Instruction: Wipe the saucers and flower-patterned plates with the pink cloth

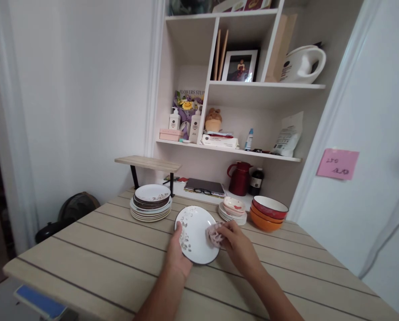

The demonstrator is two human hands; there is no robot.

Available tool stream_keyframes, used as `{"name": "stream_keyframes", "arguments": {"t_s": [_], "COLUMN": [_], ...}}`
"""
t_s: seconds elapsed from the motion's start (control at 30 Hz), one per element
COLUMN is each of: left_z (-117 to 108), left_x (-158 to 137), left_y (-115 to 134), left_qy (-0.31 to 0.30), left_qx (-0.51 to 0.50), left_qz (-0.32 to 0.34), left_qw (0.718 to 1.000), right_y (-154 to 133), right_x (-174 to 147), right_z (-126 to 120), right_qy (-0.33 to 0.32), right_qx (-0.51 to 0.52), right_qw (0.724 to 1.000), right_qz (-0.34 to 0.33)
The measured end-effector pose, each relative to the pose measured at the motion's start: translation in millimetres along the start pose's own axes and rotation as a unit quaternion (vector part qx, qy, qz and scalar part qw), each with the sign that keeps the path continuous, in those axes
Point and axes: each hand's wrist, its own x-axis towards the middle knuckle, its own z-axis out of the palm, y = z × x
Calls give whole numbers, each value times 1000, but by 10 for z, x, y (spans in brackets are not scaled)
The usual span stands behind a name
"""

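Observation:
A white plate [197, 232] with a dark rim and a grey floral pattern is tilted up above the table. My left hand [178, 254] grips its left edge, the thumb on top and the other fingers hidden beneath. In my right hand [234, 238] a crumpled pinkish cloth [215, 235] is pinched, and it touches the right side of the plate's face. Behind the plate to the left stands a stack of plates [151, 203], its top one floral too. To the right are small dishes [233, 209] and a stack of bowls [269, 213], red over orange.
The slatted wooden table [119, 249] reaches a shelf unit [252, 96]. A small raised stand [148, 163] rises at the back left. Behind the dishes are a red jug [240, 179], a dark bottle [256, 181] and a closed laptop [204, 186] with glasses [202, 191].

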Motion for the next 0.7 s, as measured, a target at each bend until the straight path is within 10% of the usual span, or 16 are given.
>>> {"name": "stream_keyframes", "arguments": {"t_s": [0.23,0.7], "left_z": [-11,16], "left_x": [-1,-19], "left_y": [-5,-139], "left_qy": [-9,-88], "left_qx": [3,14], "left_qz": [-6,-89], "left_qw": [1000,992], "right_y": [-281,-48], "right_x": [-51,-21], "right_z": [49,181], "right_qy": [-116,-20], "right_qx": [21,-8], "right_qw": [992,1000], "right_qz": [-47,10]}}
